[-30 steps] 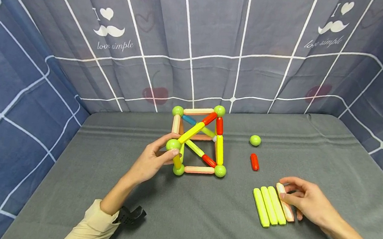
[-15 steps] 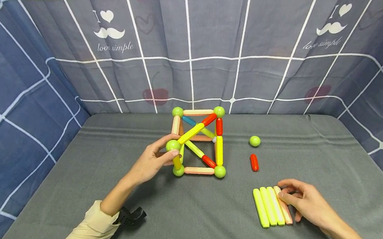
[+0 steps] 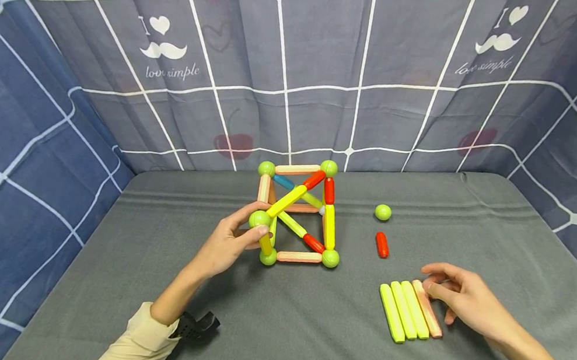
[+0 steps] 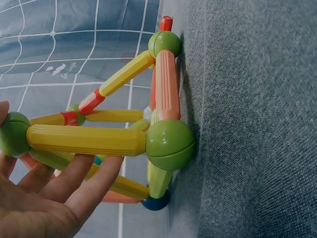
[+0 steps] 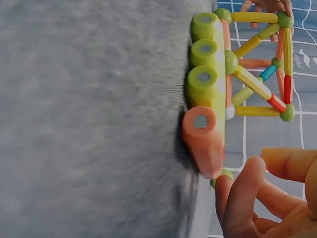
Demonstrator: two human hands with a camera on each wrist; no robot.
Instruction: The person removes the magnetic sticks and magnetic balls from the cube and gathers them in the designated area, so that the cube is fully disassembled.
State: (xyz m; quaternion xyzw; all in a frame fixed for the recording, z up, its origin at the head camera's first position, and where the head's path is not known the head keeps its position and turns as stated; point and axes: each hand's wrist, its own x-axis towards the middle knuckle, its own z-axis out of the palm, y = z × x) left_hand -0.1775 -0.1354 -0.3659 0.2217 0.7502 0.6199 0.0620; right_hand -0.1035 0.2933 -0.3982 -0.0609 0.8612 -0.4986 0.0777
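A cube-like frame of magnetic rods and balls (image 3: 330, 227) stands on the grey cloth. My left hand (image 3: 223, 246) grips its raised near-left corner, a green ball (image 3: 260, 219) with a yellow rod (image 4: 89, 140) running down from it. In the left wrist view the fingers lie behind that rod. To the right, several yellow-green rods (image 3: 392, 314) lie side by side with one orange rod (image 3: 428, 309) at their right end. My right hand (image 3: 468, 300) hovers beside the orange rod, fingers loosely bent. The right wrist view shows a gap between fingertips and rod.
A loose green ball (image 3: 382, 212) and a short red rod (image 3: 382, 245) lie behind the row of rods. A checked blue-grey curtain (image 3: 322, 60) hangs along the back and both sides of the cloth-covered surface (image 3: 304, 334).
My right fingers have come off the orange rod, which now lies flat against the yellow-green row. My left hand and the frame have stayed in place.
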